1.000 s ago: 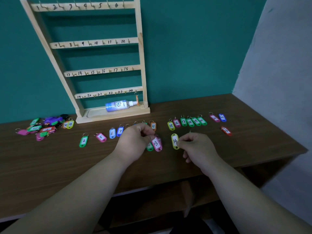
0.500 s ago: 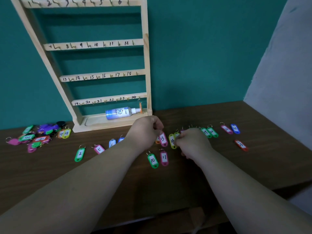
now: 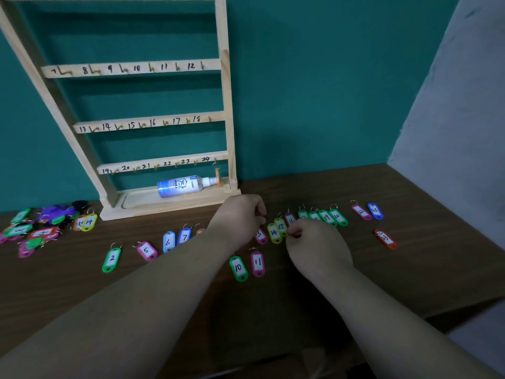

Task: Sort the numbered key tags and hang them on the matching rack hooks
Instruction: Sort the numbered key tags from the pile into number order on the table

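Sorting is judged under way in the head view: oval plastic key tags (image 3: 238, 268), hand-numbered, are laid in order on the dark wooden worktop (image 3: 410, 269) before the pale wooden rack (image 3: 228, 105). Left hand (image 3: 240, 216) and right hand (image 3: 317, 247) are held, fingers (image 3: 294, 230) curled, at pink tag 13 (image 3: 261, 236) and yellow tag 15 (image 3: 281, 226) (any pinch cannot be told).

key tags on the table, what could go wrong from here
The right hand works against tag 14, tag 15 and tag 16, packed tight; a nudge could scramble their order. A second yellow tag by the left pile also seems to read 14, so hook 14 could get the wrong one.
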